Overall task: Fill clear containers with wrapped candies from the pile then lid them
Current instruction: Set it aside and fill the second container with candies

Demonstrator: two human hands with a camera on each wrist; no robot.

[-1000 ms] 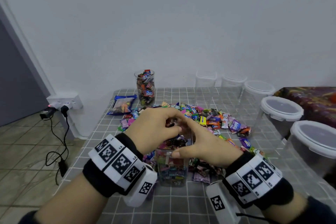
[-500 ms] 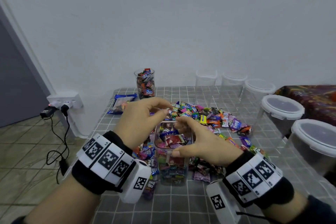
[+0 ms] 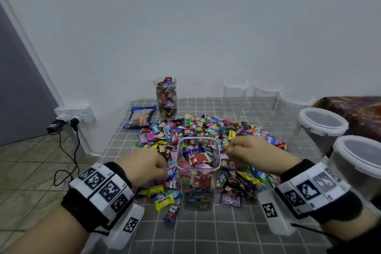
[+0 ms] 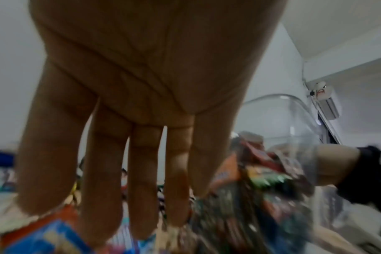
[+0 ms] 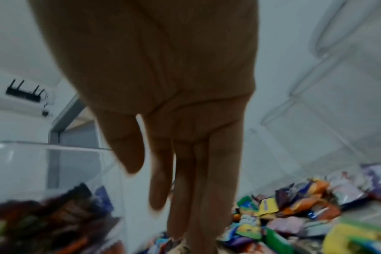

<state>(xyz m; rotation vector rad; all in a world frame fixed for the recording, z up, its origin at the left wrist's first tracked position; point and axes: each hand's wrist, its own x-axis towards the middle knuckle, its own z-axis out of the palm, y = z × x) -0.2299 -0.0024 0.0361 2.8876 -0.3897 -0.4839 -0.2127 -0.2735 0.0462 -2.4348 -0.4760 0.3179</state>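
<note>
A clear square container (image 3: 197, 189) stands open at the near edge of the candy pile (image 3: 206, 128), more than half full of wrapped candies. My left hand (image 3: 153, 164) is low on the pile just left of it. Its fingers (image 4: 139, 197) are straight and point down onto the wrappers, with the container (image 4: 281, 118) to their right. My right hand (image 3: 239, 149) is just right of the rim. Its fingers (image 5: 198, 197) are straight too, their tips at the candies (image 5: 294, 214), with the container (image 5: 33, 163) on their left. Neither hand holds anything I can see.
A tall clear cup (image 3: 166, 97) full of candies and a blue bag (image 3: 140, 117) stand at the back left. Empty clear tubs (image 3: 235, 88) line the back, and two lidded tubs (image 3: 322, 123) stand at the right. A power strip (image 3: 74, 113) with cables lies left of the table.
Both hands were together above the container's mouth. They have since parted and dropped to the pile, one on each side of the container.
</note>
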